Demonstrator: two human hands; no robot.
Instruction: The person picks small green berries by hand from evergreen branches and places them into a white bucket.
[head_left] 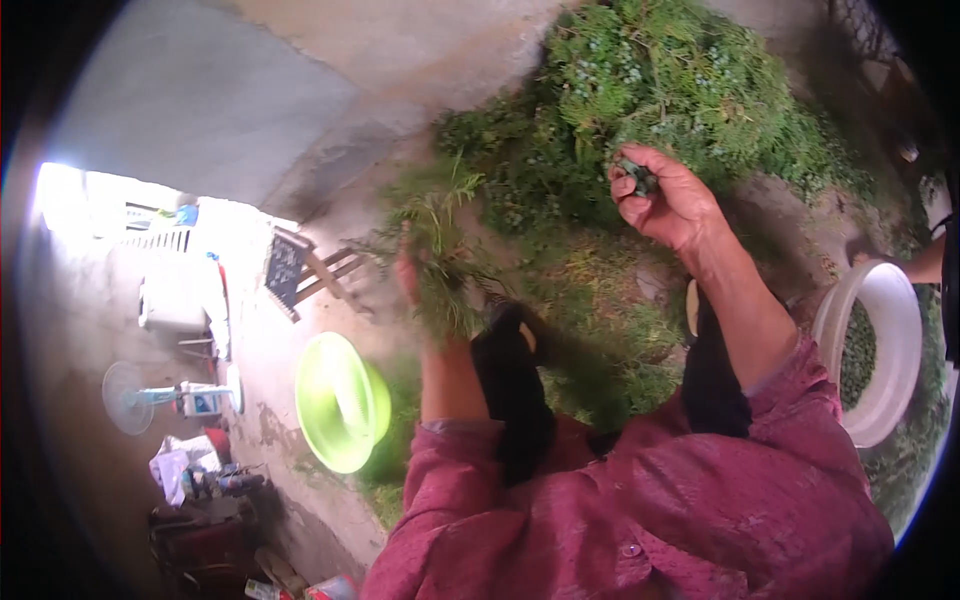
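A leafy green sprig [440,245], blurred by motion, is in my left hand [410,270], which its leaves partly hide. My right hand [665,195] is raised, palm up, with the fingers curled round small dark green pieces [638,178]. Beyond it lies a big heap of green branches [680,80] dotted with pale bluish berries. Loose greenery [600,300] covers the ground between my legs.
A lime green basin [340,400] stands on the left. On the right, a white bucket [895,350] holds small green pieces, with another person's arm [925,265] beside it. Farther left are a wooden stool [325,275] and a fan [130,397].
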